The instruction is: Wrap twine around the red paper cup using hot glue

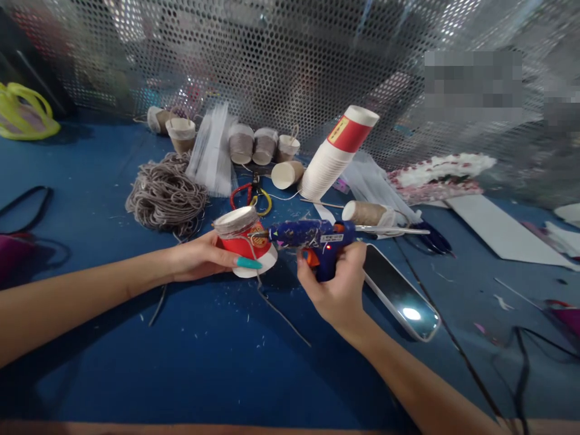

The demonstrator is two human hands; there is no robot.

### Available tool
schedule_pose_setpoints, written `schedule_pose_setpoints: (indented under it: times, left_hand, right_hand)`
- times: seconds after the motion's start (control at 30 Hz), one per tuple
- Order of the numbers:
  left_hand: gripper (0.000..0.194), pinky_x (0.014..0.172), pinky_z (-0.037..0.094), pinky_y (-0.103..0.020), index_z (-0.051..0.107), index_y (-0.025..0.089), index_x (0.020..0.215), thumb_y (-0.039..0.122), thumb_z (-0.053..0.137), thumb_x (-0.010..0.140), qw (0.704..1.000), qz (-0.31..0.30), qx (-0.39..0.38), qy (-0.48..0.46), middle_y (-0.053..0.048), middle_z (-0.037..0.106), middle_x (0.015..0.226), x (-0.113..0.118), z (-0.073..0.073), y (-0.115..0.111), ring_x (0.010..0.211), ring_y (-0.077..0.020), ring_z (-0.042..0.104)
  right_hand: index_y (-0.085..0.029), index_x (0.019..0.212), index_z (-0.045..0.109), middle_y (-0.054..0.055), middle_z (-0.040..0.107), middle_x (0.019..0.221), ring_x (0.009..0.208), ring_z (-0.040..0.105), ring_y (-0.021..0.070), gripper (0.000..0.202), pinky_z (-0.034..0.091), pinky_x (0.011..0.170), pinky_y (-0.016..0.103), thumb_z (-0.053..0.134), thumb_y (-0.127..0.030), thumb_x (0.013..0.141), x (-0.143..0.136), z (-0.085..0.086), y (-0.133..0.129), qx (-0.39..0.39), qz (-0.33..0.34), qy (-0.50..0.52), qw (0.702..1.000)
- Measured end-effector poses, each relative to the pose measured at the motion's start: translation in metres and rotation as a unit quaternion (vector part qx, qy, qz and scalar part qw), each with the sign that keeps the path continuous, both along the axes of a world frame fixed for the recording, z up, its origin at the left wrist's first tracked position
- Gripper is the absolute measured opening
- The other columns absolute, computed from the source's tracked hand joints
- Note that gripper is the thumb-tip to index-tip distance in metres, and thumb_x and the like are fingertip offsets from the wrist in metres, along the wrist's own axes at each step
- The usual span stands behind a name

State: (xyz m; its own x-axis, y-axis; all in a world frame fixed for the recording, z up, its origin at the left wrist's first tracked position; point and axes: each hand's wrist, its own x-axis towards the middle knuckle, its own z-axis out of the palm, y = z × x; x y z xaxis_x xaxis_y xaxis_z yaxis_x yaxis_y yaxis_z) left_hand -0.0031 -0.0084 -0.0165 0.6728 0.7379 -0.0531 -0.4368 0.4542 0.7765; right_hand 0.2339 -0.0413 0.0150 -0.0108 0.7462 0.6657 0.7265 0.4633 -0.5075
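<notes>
My left hand (203, 258) is closed around a red and white paper cup (239, 246), tilted on its side a little above the blue table. Grey cord (235, 225) is wound around one end of the cup, and a loose tail (283, 314) of it hangs down. In my right hand (338, 290) is a blue hot glue gun (301, 232), gripped by its handle with a finger at the orange trigger. Its nozzle points left and meets the cup's side near the cord; whether it touches, I cannot tell. A clear glue stick (394, 230) sticks out behind.
Behind the cup lie a heap of grey cord (165, 193), scissors (254, 196) with red and yellow handles, and several cord-wrapped cups (241, 144). A leaning stack of paper cups (328, 160) stands at the back. A phone (401, 296) lies right of my right hand, before a perforated metal screen (272, 60).
</notes>
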Motion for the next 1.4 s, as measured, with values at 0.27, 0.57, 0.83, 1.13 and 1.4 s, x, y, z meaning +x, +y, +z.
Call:
schedule_pose_setpoints:
  times: [0.27, 0.57, 0.83, 1.13, 1.4]
  left_hand:
    - [0.053, 0.092, 0.051, -0.039, 0.066, 0.018, 0.114, 0.016, 0.083, 0.065, 1.000, -0.013, -0.001, 0.022, -0.009, 0.073, 0.110, -0.001, 0.010, -0.002, 0.101, -0.0245, 0.068]
    - [0.057, 0.090, 0.052, -0.037, 0.063, 0.019, 0.119, 0.013, 0.083, 0.065, 1.000, -0.002, -0.010, 0.025, -0.008, 0.073, 0.109, 0.000, 0.012, -0.003, 0.100, -0.0229, 0.068]
    - [0.060, 0.093, 0.050, -0.037, 0.060, 0.021, 0.120, 0.011, 0.082, 0.065, 1.000, -0.005, -0.012, 0.015, -0.006, 0.072, 0.111, -0.001, 0.012, -0.003, 0.102, -0.0228, 0.067]
    - [0.061, 0.094, 0.051, -0.038, 0.058, 0.021, 0.122, 0.011, 0.081, 0.066, 1.000, -0.002, -0.008, 0.007, -0.007, 0.073, 0.111, 0.000, 0.009, -0.003, 0.102, -0.0231, 0.068]
    - [0.060, 0.094, 0.050, -0.038, 0.061, 0.021, 0.119, 0.011, 0.083, 0.064, 1.000, -0.005, -0.018, 0.010, -0.006, 0.074, 0.109, 0.000, 0.015, -0.004, 0.102, -0.0231, 0.069]
  right_hand:
    - [-0.027, 0.090, 0.033, -0.004, 0.054, 0.071, 0.055, 0.058, 0.0154, 0.037, 0.045, 0.047, 0.030, 0.067, -0.030, 0.076, -0.001, 0.000, -0.001, 0.025, 0.026, -0.007, 0.999]
    - [-0.027, 0.091, 0.033, -0.003, 0.053, 0.073, 0.058, 0.058, 0.0168, 0.035, 0.045, 0.051, 0.033, 0.066, -0.029, 0.076, -0.002, 0.001, -0.001, 0.029, 0.026, -0.012, 0.999]
    - [-0.027, 0.091, 0.031, -0.003, 0.053, 0.073, 0.060, 0.059, 0.0176, 0.037, 0.046, 0.052, 0.033, 0.065, -0.029, 0.076, 0.000, 0.000, -0.001, 0.020, 0.025, -0.004, 0.999]
    - [-0.027, 0.091, 0.030, -0.003, 0.053, 0.072, 0.062, 0.060, 0.0188, 0.035, 0.047, 0.055, 0.035, 0.063, -0.029, 0.077, -0.001, -0.001, -0.002, 0.013, 0.021, -0.004, 1.000]
    - [-0.027, 0.091, 0.030, -0.004, 0.053, 0.072, 0.059, 0.058, 0.0172, 0.035, 0.046, 0.051, 0.032, 0.062, -0.027, 0.077, -0.001, 0.001, -0.001, 0.025, 0.025, -0.001, 0.999]
